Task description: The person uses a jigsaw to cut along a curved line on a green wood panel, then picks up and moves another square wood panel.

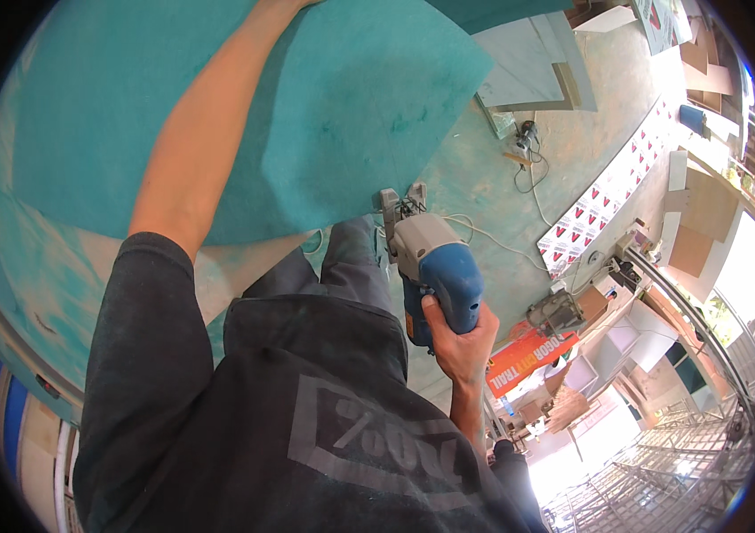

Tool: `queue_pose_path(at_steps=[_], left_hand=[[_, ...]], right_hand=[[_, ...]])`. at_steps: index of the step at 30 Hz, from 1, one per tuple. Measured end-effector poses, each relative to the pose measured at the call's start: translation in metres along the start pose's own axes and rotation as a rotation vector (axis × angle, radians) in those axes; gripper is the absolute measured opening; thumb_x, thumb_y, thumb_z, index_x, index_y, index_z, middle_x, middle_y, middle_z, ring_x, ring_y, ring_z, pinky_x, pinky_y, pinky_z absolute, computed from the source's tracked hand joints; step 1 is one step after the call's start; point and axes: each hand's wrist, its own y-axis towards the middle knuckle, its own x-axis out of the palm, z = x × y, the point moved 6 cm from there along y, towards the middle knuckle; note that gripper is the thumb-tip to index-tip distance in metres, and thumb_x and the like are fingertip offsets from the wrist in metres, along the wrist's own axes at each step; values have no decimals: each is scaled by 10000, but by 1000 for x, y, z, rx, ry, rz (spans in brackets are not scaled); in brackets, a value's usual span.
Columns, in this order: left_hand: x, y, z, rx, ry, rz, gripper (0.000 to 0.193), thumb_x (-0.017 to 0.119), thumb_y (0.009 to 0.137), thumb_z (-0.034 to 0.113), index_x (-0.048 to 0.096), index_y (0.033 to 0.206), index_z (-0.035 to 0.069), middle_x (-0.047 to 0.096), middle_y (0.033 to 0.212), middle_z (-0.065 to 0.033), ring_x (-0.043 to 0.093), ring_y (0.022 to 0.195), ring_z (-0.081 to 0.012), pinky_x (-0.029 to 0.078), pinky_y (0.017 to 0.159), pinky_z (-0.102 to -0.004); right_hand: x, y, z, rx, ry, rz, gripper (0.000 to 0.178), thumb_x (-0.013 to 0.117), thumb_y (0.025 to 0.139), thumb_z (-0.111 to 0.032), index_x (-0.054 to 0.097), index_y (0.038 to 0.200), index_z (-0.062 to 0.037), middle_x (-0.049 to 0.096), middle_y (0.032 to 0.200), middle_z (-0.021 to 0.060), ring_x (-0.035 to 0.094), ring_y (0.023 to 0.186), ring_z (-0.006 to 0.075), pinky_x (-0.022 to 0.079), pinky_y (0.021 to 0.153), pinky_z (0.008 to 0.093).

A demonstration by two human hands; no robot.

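Note:
My right hand (464,345) is closed around the handle of a blue and grey corded jigsaw (435,258). Its metal foot meets the near right edge of a large teal sheet (342,133); the blade is hard to make out. Across that sheet reaches my left arm, and my left hand (308,3) is almost wholly cut off by the top of the picture. Whether its fingers press on the sheet cannot be seen. A pale cord (502,249) runs off to the right of the jigsaw.
Beyond the sheet's right corner lie a pale panel (533,62) and a second small power tool (527,138) with a cord. A long white board with red marks (604,191) rests on the floor. At the right are wood offcuts (697,222), a metal rail (688,311) and an orange banner (528,362).

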Motion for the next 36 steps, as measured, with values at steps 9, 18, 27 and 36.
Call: queue_pose_path(at_steps=[9, 18, 27, 36], left_hand=[[-2, -1, 2, 24, 1, 25, 412, 583, 919, 326, 714, 746, -24, 723, 874, -208, 667, 917, -377, 435, 1020, -489], [-8, -2, 4, -8, 41, -14, 398, 587, 927, 343, 737, 796, -2, 737, 887, -179, 664, 978, -353, 419, 1061, -469], [3, -3, -6, -27, 10, -7, 407, 587, 929, 340, 737, 809, -18, 734, 904, -199, 664, 1001, -362, 402, 1081, -498], [-4, -2, -2, -27, 3, -24, 413, 589, 932, 340, 739, 829, -30, 734, 917, -211, 664, 1012, -366, 409, 1076, -485]], right_hand=[[2, -2, 4, -58, 11, 47, 220, 778, 864, -127, 725, 1014, 25, 706, 803, 45, 604, 750, 84, 516, 717, 280], [2, -1, -6, -5, 21, 19, 191, 766, 862, -115, 725, 990, 21, 690, 766, 35, 600, 709, 86, 504, 675, 278], [0, 2, 0, -42, -64, 9, 169, 770, 865, -116, 725, 967, 10, 678, 767, 17, 586, 710, 72, 495, 672, 271], [-2, 3, -3, 0, -29, -14, 162, 776, 860, -110, 727, 959, 9, 673, 752, 3, 583, 693, 69, 486, 647, 264]])
